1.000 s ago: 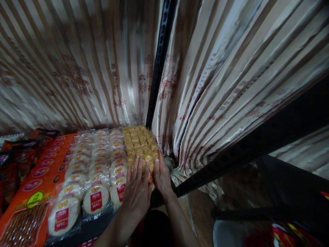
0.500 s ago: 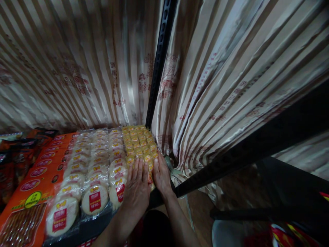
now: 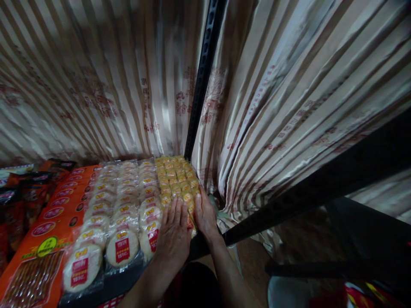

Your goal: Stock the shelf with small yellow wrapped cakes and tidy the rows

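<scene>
A block of small yellow-wrapped snacks point(image 3: 175, 173) lies in tight rows at the shelf's right end. My left hand point(image 3: 175, 226) rests flat over the near end of the block, fingers stretched out. Along the block's right side, my right hand point(image 3: 206, 211) presses with its fingers extended. Left of the yellow snacks stand rows of white round crackers point(image 3: 122, 248) in clear wrappers; my left hand partly covers the nearest right-hand one. The yellow snacks under my left palm are hidden.
Orange snack packs point(image 3: 35, 265) overlap in a row further left, beside darker bags point(image 3: 30, 194). A black perforated post point(image 3: 202, 81) rises behind the yellow block. Pleated printed curtains point(image 3: 128, 85) hang behind. A black rail point(image 3: 289, 201) runs diagonally at right.
The view has shifted slightly, so the shelf goods sit a little further right. Both hands stay at the yellow-wrapped snacks; my right hand still lies against their side.
</scene>
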`<state>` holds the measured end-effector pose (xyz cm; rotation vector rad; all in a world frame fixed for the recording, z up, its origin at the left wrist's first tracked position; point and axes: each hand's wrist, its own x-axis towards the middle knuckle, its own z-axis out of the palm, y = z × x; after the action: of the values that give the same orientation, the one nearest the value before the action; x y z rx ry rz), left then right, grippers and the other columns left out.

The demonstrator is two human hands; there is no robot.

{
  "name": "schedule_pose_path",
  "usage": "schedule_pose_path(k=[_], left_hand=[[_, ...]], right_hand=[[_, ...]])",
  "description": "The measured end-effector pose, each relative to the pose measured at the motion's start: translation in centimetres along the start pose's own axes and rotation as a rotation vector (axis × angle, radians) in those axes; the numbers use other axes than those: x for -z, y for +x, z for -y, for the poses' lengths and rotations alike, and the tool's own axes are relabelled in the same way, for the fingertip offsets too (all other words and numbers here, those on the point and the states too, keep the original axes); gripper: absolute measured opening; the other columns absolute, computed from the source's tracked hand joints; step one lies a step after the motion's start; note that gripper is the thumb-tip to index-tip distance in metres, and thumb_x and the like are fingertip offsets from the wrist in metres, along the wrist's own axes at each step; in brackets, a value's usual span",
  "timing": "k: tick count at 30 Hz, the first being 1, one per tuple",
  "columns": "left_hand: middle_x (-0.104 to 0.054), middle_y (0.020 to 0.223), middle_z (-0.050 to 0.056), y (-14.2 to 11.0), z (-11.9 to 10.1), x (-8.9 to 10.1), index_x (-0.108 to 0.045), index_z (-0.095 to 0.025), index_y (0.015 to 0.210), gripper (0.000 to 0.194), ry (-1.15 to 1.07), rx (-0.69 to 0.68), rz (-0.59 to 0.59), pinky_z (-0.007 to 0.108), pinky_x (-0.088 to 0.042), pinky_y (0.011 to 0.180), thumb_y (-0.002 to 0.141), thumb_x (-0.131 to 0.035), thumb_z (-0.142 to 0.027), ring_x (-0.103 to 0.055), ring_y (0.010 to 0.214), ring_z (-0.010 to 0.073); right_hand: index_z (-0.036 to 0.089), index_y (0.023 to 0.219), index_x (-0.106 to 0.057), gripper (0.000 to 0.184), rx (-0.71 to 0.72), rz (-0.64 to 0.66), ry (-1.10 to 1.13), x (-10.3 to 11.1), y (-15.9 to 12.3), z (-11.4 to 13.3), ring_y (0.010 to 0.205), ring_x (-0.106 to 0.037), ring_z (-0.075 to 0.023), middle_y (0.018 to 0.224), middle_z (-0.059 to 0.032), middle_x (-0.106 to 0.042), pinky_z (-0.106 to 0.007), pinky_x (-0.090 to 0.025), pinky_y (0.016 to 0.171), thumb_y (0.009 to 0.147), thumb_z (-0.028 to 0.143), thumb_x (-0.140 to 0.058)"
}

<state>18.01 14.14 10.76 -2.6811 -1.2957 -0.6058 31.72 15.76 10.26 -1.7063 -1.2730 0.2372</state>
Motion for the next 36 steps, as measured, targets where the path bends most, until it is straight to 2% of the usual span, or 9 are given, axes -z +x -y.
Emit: schedule_pose_path(k=[5,11,14,17,22,27,36], left_hand=[[-0.04,0.141,0.016,0.0,0.0,0.0,-0.039,-0.008,0.133,0.053,0.002,-0.008,0.004,0.045,-0.031,0.107,0.083,-0.042,-0.028,-0.031,0.133,0.0257],[-0.04,0.141,0.015,-0.1,0.0,-0.1,-0.038,-0.009,0.134,0.053,-0.002,-0.003,0.01,0.044,-0.031,0.107,0.083,-0.04,-0.025,-0.031,0.133,0.0253],[-0.039,0.141,0.014,0.0,0.0,-0.2,-0.039,-0.01,0.134,0.053,-0.005,0.009,0.008,0.045,-0.032,0.106,0.082,-0.04,-0.024,-0.032,0.133,0.0255],[-0.04,0.141,0.014,0.0,0.0,-0.1,-0.039,-0.01,0.133,0.053,-0.01,0.009,0.011,0.044,-0.033,0.106,0.082,-0.041,-0.024,-0.033,0.132,0.0253],[-0.04,0.141,0.015,0.0,0.1,0.2,-0.04,-0.008,0.132,0.053,-0.024,0.007,0.035,0.044,-0.033,0.106,0.082,-0.042,-0.026,-0.034,0.132,0.0256],[-0.039,0.141,0.015,0.1,0.2,0.3,-0.041,-0.009,0.131,0.053,-0.036,0.007,0.057,0.046,-0.032,0.106,0.081,-0.042,-0.026,-0.033,0.132,0.0261],[-0.041,0.141,0.013,0.1,0.3,0.6,-0.041,-0.01,0.132,0.052,-0.038,0.004,0.056,0.043,-0.033,0.106,0.083,-0.041,-0.028,-0.035,0.131,0.0256]], right_hand=[[0.014,0.136,-0.039,0.054,0.029,0.029,0.02,0.1,0.4,0.3,0.128,-0.04,-0.0207,0.137,-0.0118,-0.045,-0.042,-0.029,0.109,0.094,0.043,-0.024],[0.012,0.136,-0.04,0.058,-0.028,0.031,0.022,-0.1,0.1,0.0,0.131,-0.035,-0.0214,0.138,-0.0125,-0.044,-0.043,-0.026,0.11,0.093,0.046,-0.022],[0.014,0.136,-0.04,0.056,-0.036,0.023,0.017,-0.1,0.1,-0.3,0.129,-0.039,-0.0212,0.136,-0.011,-0.047,-0.042,-0.029,0.109,0.093,0.046,-0.024],[0.015,0.136,-0.04,0.055,-0.033,0.018,0.007,-0.1,0.6,-0.2,0.127,-0.042,-0.0213,0.136,-0.0107,-0.047,-0.042,-0.032,0.107,0.093,0.045,-0.025],[0.013,0.135,-0.041,0.054,0.046,0.03,0.022,-0.4,1.8,0.5,0.127,-0.042,-0.0202,0.135,-0.0117,-0.047,-0.041,-0.03,0.108,0.093,0.042,-0.023],[0.015,0.134,-0.042,0.053,0.04,0.025,0.002,-0.5,2.9,0.8,0.125,-0.043,-0.021,0.134,-0.0108,-0.049,-0.042,-0.033,0.106,0.093,0.044,-0.025],[0.016,0.138,-0.038,0.057,-0.009,0.117,-0.017,-0.7,4.2,1.3,0.128,-0.041,-0.0229,0.138,-0.0098,-0.044,-0.043,-0.031,0.107,0.092,0.047,-0.022]])
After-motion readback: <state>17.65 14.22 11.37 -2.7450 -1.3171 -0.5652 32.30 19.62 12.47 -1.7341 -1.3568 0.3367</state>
